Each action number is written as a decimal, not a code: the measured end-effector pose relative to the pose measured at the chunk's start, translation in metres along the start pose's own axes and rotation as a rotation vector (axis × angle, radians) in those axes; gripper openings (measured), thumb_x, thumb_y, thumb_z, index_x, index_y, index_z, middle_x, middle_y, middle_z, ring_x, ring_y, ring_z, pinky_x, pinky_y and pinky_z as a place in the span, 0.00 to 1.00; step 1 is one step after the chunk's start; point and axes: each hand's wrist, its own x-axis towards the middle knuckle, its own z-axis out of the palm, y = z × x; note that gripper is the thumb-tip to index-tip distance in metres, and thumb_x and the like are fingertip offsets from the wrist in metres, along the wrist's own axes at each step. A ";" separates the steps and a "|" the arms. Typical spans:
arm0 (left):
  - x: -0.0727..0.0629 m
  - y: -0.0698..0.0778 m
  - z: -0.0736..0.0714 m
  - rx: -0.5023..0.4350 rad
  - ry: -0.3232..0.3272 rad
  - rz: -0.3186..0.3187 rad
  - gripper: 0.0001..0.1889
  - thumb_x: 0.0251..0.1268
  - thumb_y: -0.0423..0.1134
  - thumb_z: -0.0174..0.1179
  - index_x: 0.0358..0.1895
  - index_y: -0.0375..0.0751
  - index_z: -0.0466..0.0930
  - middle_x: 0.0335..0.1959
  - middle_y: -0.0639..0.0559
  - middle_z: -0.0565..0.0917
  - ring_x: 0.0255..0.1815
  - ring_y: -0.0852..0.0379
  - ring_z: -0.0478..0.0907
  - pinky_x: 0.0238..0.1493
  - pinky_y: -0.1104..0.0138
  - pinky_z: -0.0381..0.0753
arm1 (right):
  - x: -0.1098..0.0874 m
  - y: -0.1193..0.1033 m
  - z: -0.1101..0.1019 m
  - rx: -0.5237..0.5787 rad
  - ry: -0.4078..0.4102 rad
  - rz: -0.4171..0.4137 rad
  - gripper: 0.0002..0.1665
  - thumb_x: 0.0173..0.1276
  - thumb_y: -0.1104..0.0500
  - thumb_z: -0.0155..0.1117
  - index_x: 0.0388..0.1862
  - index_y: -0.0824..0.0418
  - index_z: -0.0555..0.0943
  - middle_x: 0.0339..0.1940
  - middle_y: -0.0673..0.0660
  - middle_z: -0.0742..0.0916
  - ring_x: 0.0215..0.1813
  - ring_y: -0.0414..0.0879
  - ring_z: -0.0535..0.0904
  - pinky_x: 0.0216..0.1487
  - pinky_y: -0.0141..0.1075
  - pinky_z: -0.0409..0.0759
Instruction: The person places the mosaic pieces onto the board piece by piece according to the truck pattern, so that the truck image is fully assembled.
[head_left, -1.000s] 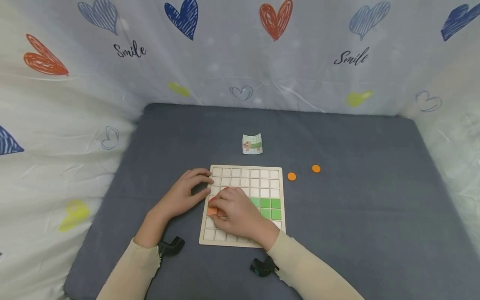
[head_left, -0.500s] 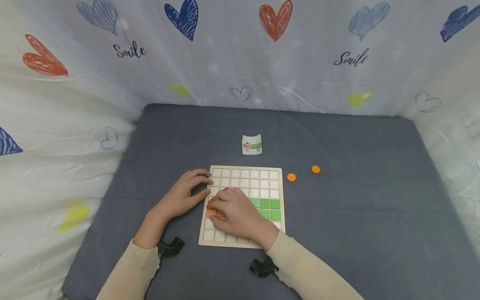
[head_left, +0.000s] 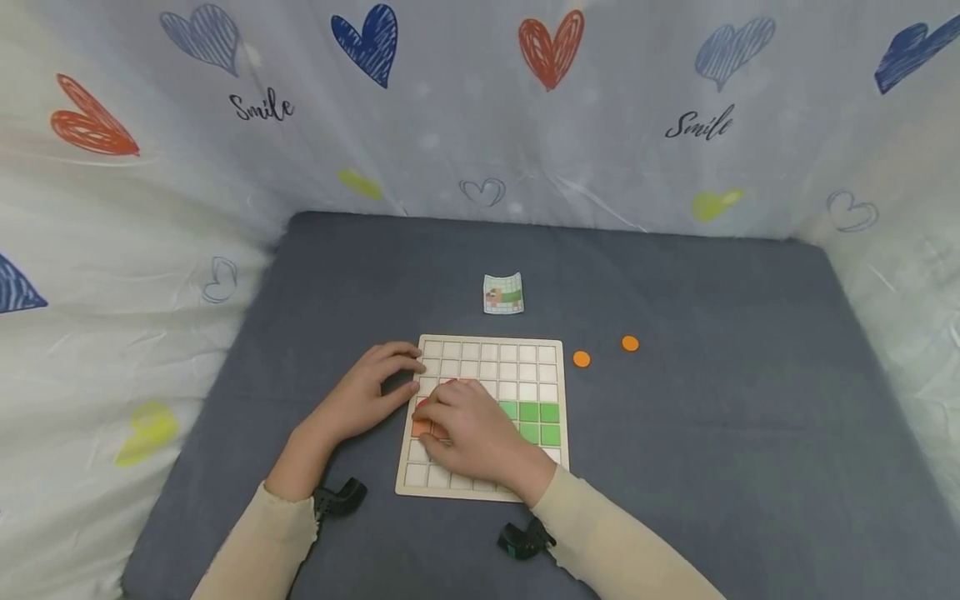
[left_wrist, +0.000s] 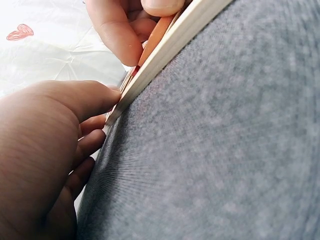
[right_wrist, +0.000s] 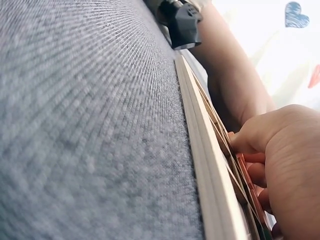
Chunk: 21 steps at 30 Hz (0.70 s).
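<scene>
A light wooden grid board [head_left: 488, 341] lies in front of the person, with green square tiles [head_left: 528, 412] in its right part. The right hand [head_left: 472, 437] reaches across to the left side of the board and pinches an orange square tile [left_wrist: 156, 40], which stands tilted over the board's edge in the left wrist view. Its knuckles cover the cells behind, where a bit of red [head_left: 452, 382] shows. On the board's left edge rest the thumb and fingertips of the left hand [head_left: 363, 392], the fingers loosely extended.
Beyond the board lies a small picture card [head_left: 503, 293] with a gridded green and orange pattern. Two round orange pieces [head_left: 581, 359] sit to the right of the board. A curtain printed with hearts [head_left: 551, 50] closes off the grey table's far side and left.
Both hands keep nearly the same place on the board. The whole head view has shifted slightly, so everything sits a little lower in it.
</scene>
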 end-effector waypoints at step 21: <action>0.000 0.000 0.000 0.014 -0.020 -0.023 0.14 0.78 0.39 0.71 0.61 0.47 0.88 0.71 0.50 0.79 0.72 0.46 0.73 0.74 0.45 0.74 | -0.002 0.003 0.000 0.016 0.015 -0.012 0.09 0.74 0.57 0.71 0.51 0.50 0.90 0.43 0.43 0.85 0.44 0.40 0.77 0.54 0.39 0.77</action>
